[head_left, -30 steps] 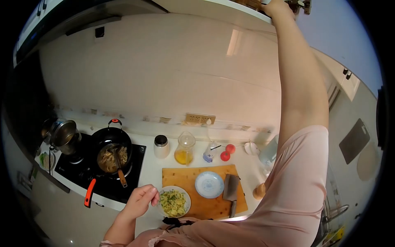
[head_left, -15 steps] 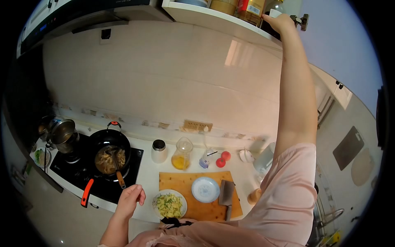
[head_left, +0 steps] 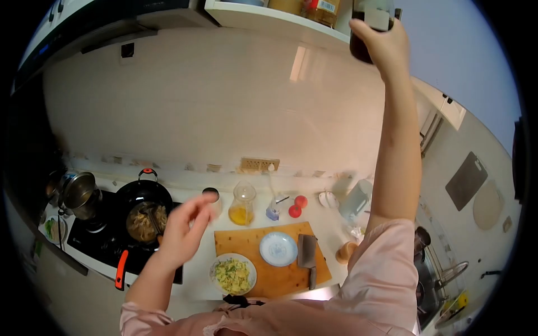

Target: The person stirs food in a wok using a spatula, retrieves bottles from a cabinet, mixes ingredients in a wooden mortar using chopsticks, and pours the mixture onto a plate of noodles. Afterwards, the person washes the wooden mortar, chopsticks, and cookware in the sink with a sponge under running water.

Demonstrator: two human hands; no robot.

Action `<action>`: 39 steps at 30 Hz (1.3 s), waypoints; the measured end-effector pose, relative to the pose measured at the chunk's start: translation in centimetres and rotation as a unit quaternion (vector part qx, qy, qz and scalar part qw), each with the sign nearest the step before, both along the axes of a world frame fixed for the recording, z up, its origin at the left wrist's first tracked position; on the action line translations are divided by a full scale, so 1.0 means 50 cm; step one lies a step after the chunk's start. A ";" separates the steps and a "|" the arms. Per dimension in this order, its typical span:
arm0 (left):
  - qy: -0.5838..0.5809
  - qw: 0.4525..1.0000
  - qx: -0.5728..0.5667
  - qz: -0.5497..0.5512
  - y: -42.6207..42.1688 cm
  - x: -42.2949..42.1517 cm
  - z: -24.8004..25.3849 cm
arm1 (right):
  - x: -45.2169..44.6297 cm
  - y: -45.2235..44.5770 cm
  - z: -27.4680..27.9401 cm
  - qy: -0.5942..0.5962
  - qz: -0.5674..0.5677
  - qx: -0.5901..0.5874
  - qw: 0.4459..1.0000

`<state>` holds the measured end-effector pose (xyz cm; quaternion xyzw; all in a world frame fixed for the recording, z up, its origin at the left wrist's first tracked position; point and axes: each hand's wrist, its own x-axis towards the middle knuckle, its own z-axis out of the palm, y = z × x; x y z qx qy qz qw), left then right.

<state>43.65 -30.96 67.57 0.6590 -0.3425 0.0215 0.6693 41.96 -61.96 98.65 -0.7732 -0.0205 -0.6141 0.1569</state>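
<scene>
Raised high at the right end of the cupboard shelf, my right hand (head_left: 389, 49) grips a glass bottle of dark liquid (head_left: 358, 47) with a pale label. My left hand (head_left: 186, 228) is lifted over the counter by the stove, slightly blurred, fingers apart and holding nothing. Behind its fingertips stands a white jar with a dark lid (head_left: 212, 197), partly hidden. To its left is a black wok (head_left: 143, 193) holding sliced food in liquid and a spatula, whose handle is partly behind my hand.
A wooden cutting board (head_left: 235, 241) carries a blue-white plate (head_left: 278, 249) and a cleaver (head_left: 307, 251); a bowl of chopped greens (head_left: 232, 274) overlaps its left edge. Behind are an oil jug (head_left: 242, 210) and two red tomatoes (head_left: 297, 206). The open cupboard (head_left: 269, 14) overhangs; a steel pot (head_left: 82, 196) stands left.
My right hand has drawn the dark bottle out from the shelf, and it now hangs in front of the cupboard. My left hand has risen from the counter's front edge and its fingers have spread.
</scene>
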 end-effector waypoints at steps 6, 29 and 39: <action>-0.237 0.968 -0.082 0.018 -0.109 0.004 0.173 | -0.149 0.086 -0.371 0.172 0.071 -0.013 0.982; -0.274 0.757 0.434 -0.404 -0.397 -0.113 -0.108 | -0.468 -0.018 -0.993 0.388 0.300 0.316 0.812; 0.059 0.963 0.153 -0.214 -0.605 -0.224 -0.262 | -0.573 -0.333 -1.074 0.381 0.120 0.304 0.865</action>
